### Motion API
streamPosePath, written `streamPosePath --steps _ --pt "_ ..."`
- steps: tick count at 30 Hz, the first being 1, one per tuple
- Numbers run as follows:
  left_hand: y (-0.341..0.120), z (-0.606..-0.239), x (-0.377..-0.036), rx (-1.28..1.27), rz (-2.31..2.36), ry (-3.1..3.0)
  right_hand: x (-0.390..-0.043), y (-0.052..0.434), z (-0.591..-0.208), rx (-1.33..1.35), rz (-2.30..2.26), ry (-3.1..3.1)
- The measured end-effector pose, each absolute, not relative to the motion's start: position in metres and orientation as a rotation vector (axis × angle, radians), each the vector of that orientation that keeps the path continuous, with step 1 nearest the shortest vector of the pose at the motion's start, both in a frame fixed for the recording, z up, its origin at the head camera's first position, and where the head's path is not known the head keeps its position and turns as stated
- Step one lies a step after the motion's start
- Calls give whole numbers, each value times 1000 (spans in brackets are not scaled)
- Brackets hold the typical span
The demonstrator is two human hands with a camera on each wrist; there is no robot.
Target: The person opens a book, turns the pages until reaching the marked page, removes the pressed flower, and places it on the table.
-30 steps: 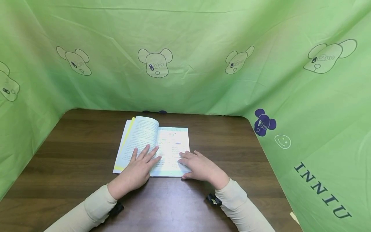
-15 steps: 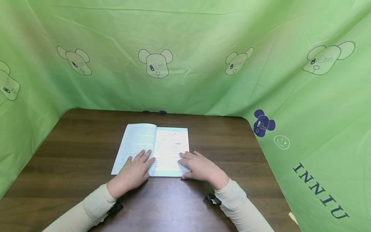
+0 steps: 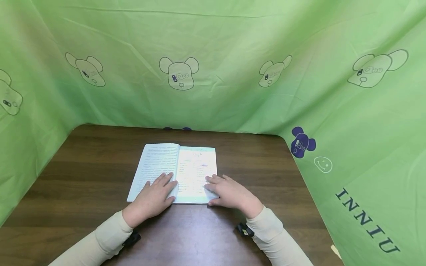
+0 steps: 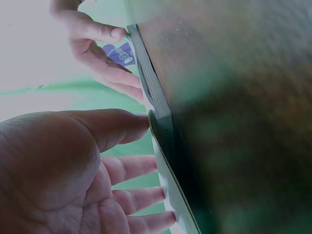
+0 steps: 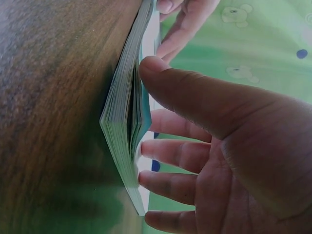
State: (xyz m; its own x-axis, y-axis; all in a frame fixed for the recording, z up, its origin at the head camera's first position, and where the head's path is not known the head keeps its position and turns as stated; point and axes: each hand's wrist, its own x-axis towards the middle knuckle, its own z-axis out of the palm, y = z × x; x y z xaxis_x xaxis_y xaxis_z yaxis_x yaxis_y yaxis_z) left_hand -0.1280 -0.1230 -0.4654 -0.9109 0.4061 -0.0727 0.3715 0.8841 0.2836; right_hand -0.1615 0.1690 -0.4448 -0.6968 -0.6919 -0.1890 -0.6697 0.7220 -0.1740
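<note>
An open book (image 3: pixel 181 162) lies flat on the dark wooden table (image 3: pixel 83 166). My left hand (image 3: pixel 155 192) presses flat on the lower part of the left page, fingers straight and spread. My right hand (image 3: pixel 226 190) rests on the lower right corner of the right page, its thumb at the book's near edge. In the left wrist view the left hand (image 4: pixel 97 161) lies against the thin left side of the book (image 4: pixel 163 161). In the right wrist view the right hand (image 5: pixel 214 146) has its fingers on top of the thick page stack (image 5: pixel 126 126).
A green cloth (image 3: pixel 213 55) printed with bear heads walls in the table at the back and on both sides. The table's bare wood runs to the left and right of the book and in front of it.
The raised left page and the yellow sheets under it have been pressed down flat. My left hand has slid a little towards me on the page. The right hand has stayed put.
</note>
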Motion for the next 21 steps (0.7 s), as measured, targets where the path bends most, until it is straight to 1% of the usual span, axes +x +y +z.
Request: streamPosePath --steps 5,14,21 --pt "-124 -464 -128 605 409 2915 -162 170 -445 -1101 -119 2689" --pt "-125 -462 -128 610 409 2914 -160 171 -440 -1232 -20 2722" --pt "-125 -462 -126 606 423 2911 -158 171 -441 -1254 4 2723"
